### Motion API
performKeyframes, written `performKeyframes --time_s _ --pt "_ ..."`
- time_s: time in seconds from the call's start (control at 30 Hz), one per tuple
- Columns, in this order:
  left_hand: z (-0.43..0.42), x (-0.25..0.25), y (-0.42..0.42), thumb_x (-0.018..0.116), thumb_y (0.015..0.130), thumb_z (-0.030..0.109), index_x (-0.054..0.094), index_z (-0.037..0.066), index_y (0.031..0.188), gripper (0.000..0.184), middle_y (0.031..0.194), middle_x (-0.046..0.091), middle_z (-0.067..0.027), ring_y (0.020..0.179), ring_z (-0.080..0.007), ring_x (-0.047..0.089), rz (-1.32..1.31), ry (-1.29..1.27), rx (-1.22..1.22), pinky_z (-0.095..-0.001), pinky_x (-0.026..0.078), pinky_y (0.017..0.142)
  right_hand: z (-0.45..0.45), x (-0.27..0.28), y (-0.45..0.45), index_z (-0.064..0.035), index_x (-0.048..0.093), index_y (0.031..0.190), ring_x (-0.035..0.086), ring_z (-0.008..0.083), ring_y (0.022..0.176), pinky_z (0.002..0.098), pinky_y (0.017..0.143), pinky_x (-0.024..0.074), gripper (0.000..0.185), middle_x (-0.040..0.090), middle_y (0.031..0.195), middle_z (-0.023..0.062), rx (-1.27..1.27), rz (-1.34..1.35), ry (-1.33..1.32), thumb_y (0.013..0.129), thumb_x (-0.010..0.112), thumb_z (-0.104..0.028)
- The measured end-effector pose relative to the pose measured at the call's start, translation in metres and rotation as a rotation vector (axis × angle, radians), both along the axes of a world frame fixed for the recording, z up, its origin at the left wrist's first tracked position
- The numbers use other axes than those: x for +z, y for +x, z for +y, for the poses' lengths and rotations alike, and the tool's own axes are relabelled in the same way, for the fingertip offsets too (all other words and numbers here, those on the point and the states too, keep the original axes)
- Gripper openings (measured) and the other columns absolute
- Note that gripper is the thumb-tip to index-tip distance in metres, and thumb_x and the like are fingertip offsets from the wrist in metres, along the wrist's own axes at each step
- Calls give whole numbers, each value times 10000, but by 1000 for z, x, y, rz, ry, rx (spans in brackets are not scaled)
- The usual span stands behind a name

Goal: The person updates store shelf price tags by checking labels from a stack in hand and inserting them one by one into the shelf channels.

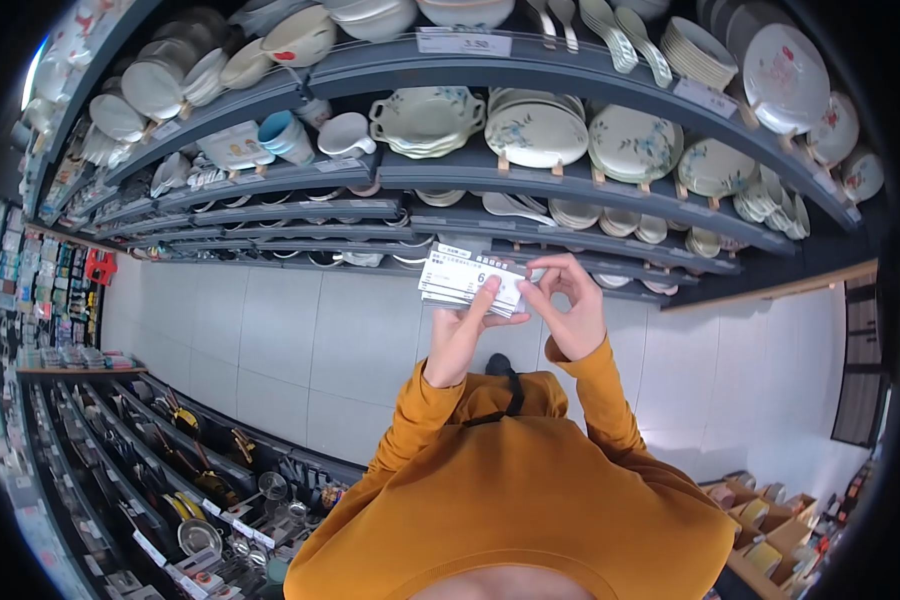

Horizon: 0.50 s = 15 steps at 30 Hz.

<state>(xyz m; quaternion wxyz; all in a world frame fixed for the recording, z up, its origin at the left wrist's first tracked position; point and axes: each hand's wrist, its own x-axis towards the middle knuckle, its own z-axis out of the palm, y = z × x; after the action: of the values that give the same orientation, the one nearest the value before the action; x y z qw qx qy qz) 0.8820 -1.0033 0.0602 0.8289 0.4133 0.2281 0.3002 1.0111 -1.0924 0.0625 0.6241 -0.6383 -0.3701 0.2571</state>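
Centre: large "6" on the top card (pixel 460 272) of the stack (pixel 455 298). At 12 o'clock: "3.50" on the shelf label (pixel 464 42).

From here, the top label's (pixel 460 272) small print is unreadable, and it hides most of the labels beneath (pixel 455 305). White bowls (pixel 372 18) overhead are cut off by the view's top edge; goods (pixel 35 285) at far left blur.

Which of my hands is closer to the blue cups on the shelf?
Left. Your left hand, holding the cards, is right of the blue cups; your right hand, at the cards' right edge, is farther right.
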Motion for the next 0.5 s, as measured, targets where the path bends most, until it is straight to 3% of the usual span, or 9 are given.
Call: performKeyframes --time_s 0.17,0.5 --pt "-10 -5 11 531 965 121 561 -54 1102 224 1019 631 -128 881 -190 650 29 -36 -14 -373 612 715 -10 -1 12 -9 615 961 508 64 658 231 684 458 203 555 729 -10 -13 -15 36 803 727 -67" --pt "-17 -12 17 500 975 137 528 -2 1161 234 1071 629 -115 924 -186 655 44 -17 -129 -366 611 709 -23 -10 19 -2 627 878 532 59 662 214 633 436 127 595 767 6 -27 12 25 822 715 -74"
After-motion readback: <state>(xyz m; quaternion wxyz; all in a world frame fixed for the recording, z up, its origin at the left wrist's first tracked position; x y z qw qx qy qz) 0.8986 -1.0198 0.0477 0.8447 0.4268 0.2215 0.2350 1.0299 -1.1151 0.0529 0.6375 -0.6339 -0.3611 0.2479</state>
